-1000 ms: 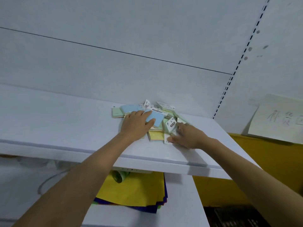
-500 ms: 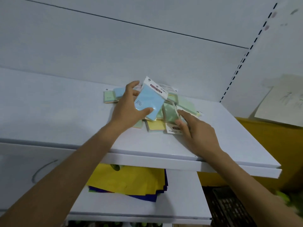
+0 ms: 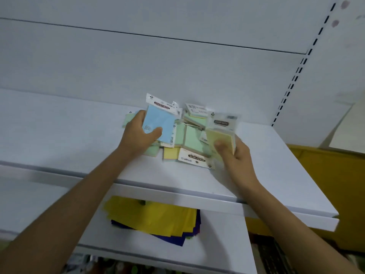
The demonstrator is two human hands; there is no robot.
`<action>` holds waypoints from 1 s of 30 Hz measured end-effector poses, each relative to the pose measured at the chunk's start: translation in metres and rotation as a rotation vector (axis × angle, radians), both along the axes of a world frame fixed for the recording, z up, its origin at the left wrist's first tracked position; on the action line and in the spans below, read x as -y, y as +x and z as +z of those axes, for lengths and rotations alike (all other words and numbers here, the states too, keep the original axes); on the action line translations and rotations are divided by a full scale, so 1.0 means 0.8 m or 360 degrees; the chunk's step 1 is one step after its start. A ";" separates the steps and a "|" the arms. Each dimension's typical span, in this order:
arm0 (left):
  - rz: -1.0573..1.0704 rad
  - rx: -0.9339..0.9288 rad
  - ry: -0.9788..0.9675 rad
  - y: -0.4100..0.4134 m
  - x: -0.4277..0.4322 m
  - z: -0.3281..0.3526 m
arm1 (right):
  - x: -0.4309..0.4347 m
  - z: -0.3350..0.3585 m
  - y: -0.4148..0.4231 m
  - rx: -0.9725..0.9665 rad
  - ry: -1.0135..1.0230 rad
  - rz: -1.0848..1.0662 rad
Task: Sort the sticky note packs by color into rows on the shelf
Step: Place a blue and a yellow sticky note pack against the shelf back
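Note:
A loose pile of sticky note packs (image 3: 190,139) in green, yellow and blue lies on the white shelf (image 3: 59,135), near the back wall. My left hand (image 3: 138,135) grips a blue pack (image 3: 160,121) raised upright over the pile's left side, thumb across its front. My right hand (image 3: 235,155) holds a pale yellow pack (image 3: 223,133) lifted at the pile's right edge, its clear header tag pointing up. A green pack (image 3: 127,119) peeks out behind my left hand.
The shelf's front edge (image 3: 177,192) runs across below my forearms. On the lower shelf lie yellow and dark blue paper sheets (image 3: 158,220). A slotted upright (image 3: 296,76) stands at the right, with a yellow panel (image 3: 325,175) beyond the shelf's end.
My left hand has tilted the blue pack further upright. My right hand, which lay on the pile's right side, has picked up the pale yellow pack and lifted it.

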State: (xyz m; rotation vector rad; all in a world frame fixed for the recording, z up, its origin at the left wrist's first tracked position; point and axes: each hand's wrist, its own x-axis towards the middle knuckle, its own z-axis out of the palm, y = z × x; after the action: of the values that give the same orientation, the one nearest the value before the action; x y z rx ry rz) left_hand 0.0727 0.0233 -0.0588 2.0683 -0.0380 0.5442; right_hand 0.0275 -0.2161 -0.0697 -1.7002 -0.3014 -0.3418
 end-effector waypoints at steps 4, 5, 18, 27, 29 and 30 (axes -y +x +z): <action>0.0116 -0.0030 0.0185 -0.007 0.010 0.006 | 0.010 0.004 0.007 -0.0495 0.0689 -0.0042; 0.0149 -0.0029 0.0234 -0.010 0.013 0.006 | 0.010 0.004 0.008 -0.0489 0.0688 -0.0037; 0.0497 0.0213 -0.0531 -0.133 0.036 -0.004 | -0.016 0.012 -0.044 0.0016 0.0461 0.0185; 0.0790 0.0207 -0.0817 -0.251 -0.017 -0.037 | -0.120 -0.001 -0.096 -0.0214 0.0488 0.0849; 0.0891 0.0217 -0.0810 -0.282 -0.042 -0.041 | -0.152 -0.005 -0.108 -0.0241 0.0449 0.0951; 0.0938 0.0223 -0.0807 -0.297 -0.055 -0.042 | -0.169 -0.006 -0.115 -0.0264 0.0431 0.0999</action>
State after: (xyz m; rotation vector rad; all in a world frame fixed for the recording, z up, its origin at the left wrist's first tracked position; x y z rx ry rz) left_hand -0.1650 0.0672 -0.0927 1.5220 0.5858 0.9455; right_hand -0.0647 -0.0806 -0.0748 -1.2791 -0.6142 0.2146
